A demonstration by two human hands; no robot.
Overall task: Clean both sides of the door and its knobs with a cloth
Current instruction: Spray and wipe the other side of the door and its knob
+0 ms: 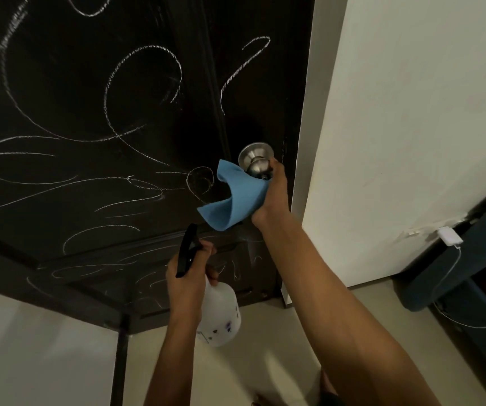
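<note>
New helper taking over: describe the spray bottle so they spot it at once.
Start at the dark, chalk-scribbled door. Below its silver knob, the left hand holds the spray bottle: translucent white body, black trigger head, unlike the blue cloth in the right hand.

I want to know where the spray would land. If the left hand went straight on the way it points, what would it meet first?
Most likely the dark door, on its chalk-marked lower panel below the knob. The left hand holds the spray bottle aimed there; depth is unclear.
</note>
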